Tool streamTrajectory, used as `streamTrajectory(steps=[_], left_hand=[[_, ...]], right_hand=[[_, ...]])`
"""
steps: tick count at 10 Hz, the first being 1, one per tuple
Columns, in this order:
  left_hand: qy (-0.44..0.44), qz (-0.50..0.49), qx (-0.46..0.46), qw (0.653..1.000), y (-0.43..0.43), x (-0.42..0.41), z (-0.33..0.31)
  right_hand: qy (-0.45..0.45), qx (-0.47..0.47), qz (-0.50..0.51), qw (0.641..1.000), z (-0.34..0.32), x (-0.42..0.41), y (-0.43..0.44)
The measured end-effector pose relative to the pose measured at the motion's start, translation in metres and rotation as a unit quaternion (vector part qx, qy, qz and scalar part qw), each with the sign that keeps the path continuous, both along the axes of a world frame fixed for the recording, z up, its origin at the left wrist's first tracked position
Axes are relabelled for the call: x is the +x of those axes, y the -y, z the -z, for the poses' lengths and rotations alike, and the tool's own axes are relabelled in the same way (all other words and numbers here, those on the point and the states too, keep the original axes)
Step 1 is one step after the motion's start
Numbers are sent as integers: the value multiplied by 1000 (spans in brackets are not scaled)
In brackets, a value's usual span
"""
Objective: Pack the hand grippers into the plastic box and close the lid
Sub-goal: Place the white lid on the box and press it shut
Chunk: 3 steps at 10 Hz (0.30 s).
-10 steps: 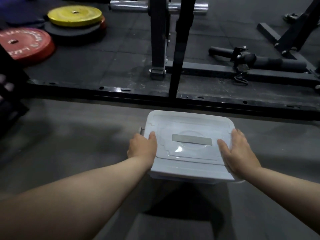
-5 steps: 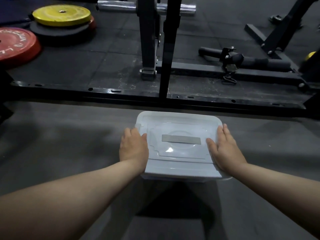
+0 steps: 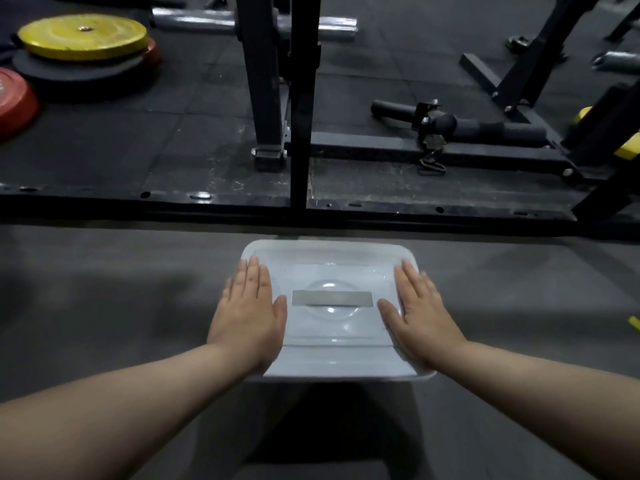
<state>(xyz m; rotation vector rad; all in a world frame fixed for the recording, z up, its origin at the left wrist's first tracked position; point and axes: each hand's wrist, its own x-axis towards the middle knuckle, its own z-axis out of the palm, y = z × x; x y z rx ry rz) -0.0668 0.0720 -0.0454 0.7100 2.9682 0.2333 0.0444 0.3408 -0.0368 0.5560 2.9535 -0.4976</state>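
Note:
A white plastic box (image 3: 330, 367) sits on the grey floor mat in front of me, its lid (image 3: 332, 268) on top with a grey strip (image 3: 332, 298) across the middle. My left hand (image 3: 247, 315) lies flat on the lid's left side, fingers straight. On the lid's right side my right hand (image 3: 415, 315) lies flat in the same way. The hand grippers are not visible; the lid hides the inside of the box.
A black rack frame (image 3: 298, 98) stands just beyond the box, its base rail (image 3: 242, 206) crossing the floor. Yellow (image 3: 83, 34) and red (image 3: 14, 98) weight plates lie at the far left. A padded bar (image 3: 460, 124) and other frames are at the right.
Both hands have moved from gripping the box's sides to lying flat on top of the lid with straight fingers. The box sits slightly nearer the middle of my view.

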Motion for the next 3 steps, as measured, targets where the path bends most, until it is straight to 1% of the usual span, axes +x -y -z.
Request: streamTrajectory(steps=[2, 3], left_hand=[[-4, 9, -30, 1000, -2, -2, -2], [33, -6, -31, 999, 2, 1, -12]], right_hand=[[23, 2, 6, 1000, -17, 2, 7], [60, 8, 1, 998, -41, 3, 17]])
